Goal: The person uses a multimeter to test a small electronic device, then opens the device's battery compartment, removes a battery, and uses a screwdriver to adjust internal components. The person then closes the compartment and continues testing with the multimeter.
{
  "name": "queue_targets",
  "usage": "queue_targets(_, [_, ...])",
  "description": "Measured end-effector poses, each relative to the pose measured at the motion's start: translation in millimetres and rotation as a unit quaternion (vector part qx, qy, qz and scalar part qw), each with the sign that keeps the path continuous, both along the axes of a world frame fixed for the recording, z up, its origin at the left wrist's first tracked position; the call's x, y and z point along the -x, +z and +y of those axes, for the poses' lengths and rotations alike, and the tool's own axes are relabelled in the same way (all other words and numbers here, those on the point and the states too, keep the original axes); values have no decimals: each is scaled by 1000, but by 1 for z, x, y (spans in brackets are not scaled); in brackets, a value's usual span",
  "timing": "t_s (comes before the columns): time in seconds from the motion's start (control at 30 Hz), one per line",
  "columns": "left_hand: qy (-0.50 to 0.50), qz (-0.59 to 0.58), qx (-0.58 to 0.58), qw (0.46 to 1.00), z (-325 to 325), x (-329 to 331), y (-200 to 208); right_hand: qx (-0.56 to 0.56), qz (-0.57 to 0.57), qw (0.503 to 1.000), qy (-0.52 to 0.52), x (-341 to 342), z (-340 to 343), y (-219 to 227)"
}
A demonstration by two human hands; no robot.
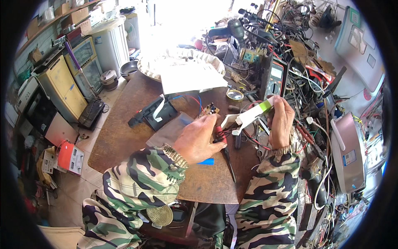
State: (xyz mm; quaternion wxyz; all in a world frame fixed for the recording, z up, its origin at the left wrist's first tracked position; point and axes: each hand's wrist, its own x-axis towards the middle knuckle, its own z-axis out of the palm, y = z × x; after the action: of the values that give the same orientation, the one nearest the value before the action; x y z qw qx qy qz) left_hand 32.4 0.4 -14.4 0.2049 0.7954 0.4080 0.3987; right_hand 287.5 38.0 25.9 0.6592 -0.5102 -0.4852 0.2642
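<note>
My right hand [281, 120] pinches the end of a small white and green carton [253, 113], whose flaps stand open toward my left hand. My left hand [198, 139] is over the table, its thumb and forefinger apart; its other fingers are partly hidden. Just beside the left thumb lies a red-handled tool with a thin dark shaft [229, 162]. Beyond the left fingertips is a small circuit board [210, 109]. Red and blue wires run from near it to a black plastic housing [156, 117] with a white strip. Under my left wrist a blue cylinder [206, 161] shows in part.
A clear plastic bag [168, 133] lies on the brown table [114, 137]. Farther back are a white sheet [188, 79], a magnifier [235, 95] and a multimeter [275, 79]. Tangled cables [302, 70] crowd the right side. An orange-red device [71, 157] stands on the left floor.
</note>
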Motion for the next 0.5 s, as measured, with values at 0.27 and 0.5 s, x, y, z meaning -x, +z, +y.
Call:
queue_targets(0.27, [-32, -3, 99, 995, 6, 10, 14, -9, 82, 995, -62, -36, 7, -14])
queue_targets(0.5, [-137, -314, 392, 854, 6, 21, 23, 48, -321, 918, -226, -38, -4, -12])
